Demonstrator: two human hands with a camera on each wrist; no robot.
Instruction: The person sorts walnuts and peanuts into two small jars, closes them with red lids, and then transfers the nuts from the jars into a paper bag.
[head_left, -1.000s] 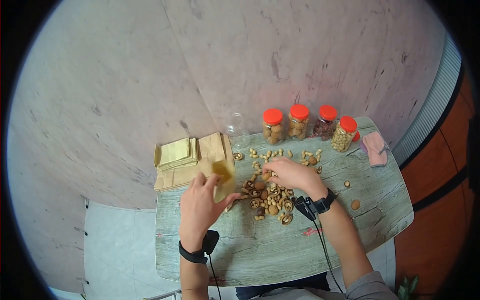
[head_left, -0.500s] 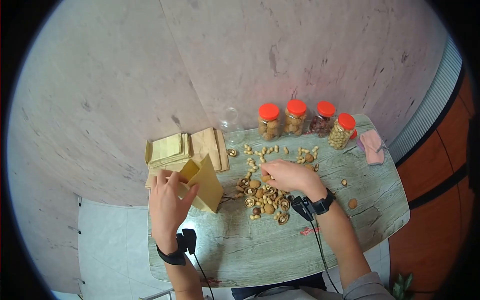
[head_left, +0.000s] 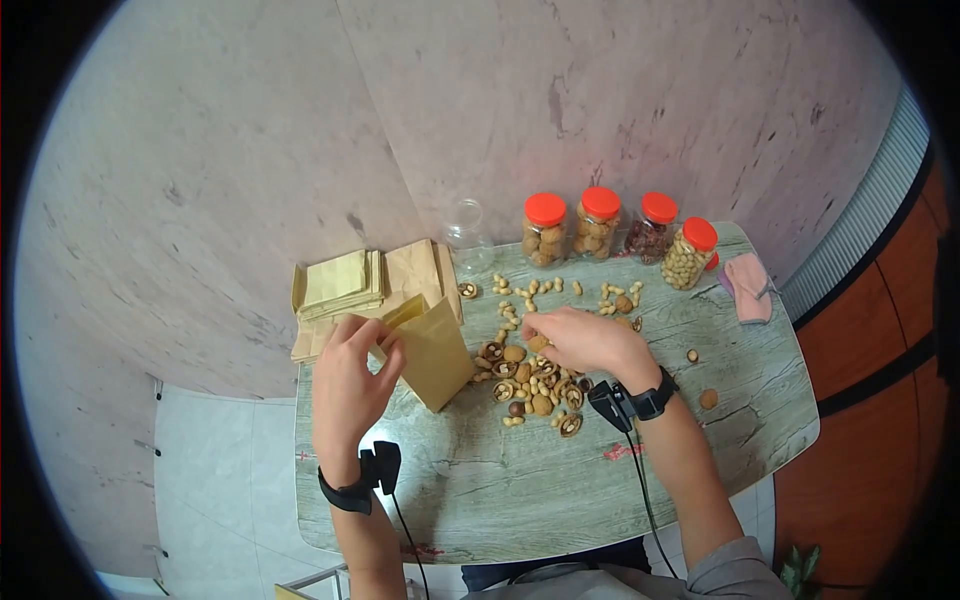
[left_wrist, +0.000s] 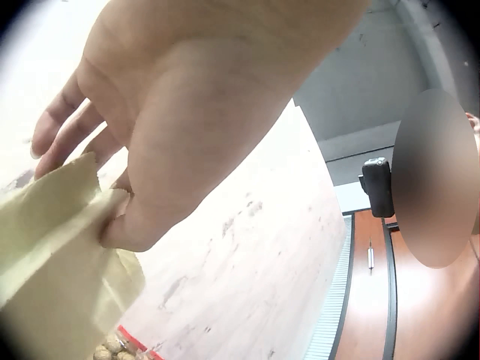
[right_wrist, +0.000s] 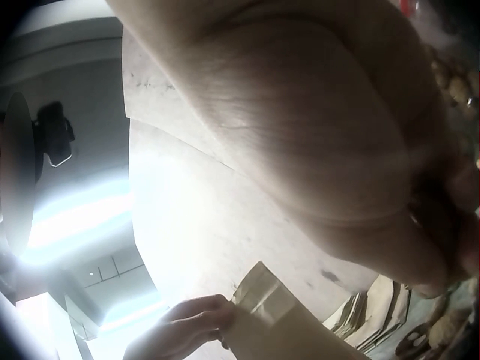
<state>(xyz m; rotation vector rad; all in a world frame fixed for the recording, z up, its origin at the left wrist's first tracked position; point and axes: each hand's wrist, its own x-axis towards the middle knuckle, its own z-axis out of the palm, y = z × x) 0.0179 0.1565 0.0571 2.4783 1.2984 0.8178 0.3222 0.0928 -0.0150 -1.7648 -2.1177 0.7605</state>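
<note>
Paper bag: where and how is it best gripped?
By the rim, I'd say, coming from the left, thumb and fingers pinching the thin paper, as the left hand does. The paper bag leans with its open mouth toward that side.

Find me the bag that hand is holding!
In the head view, the paper bag is pinched in the left hand, just left of the nut pile.

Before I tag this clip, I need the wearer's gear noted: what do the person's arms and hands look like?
The left hand and right hand are gloveless. Each wrist wears a black band, the left band and right band, with a black boxy device and a thin dark cable. A grey sleeve shows on the right arm; none shows on the left.
</note>
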